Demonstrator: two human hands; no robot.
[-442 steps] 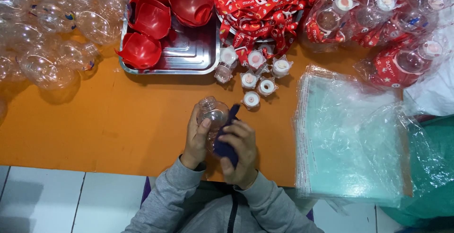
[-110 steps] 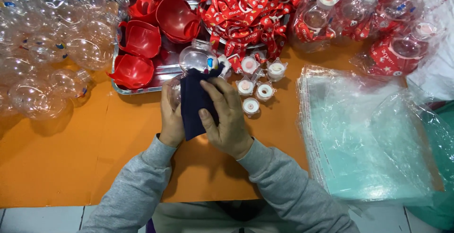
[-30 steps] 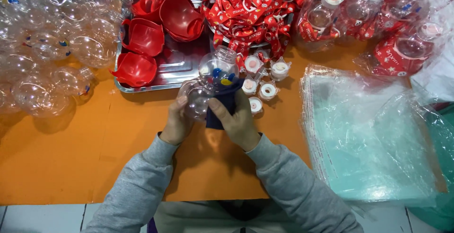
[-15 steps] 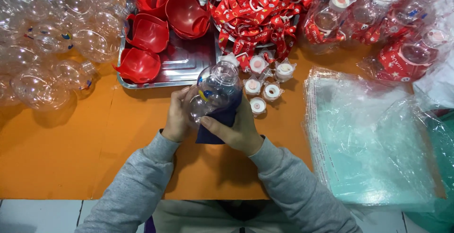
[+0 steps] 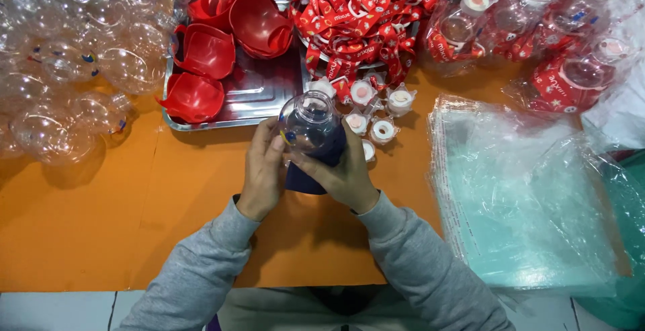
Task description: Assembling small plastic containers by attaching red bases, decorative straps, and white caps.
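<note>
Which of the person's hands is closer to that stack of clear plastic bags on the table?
The right hand. It sits at the clear bottle, on the side facing the stack of clear plastic bags. The left hand holds the bottle's far side, farther from the bags.

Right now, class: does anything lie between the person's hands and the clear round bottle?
Partly. The left hand touches the clear bottle directly; a dark blue cloth lies between the right hand and it.
</note>
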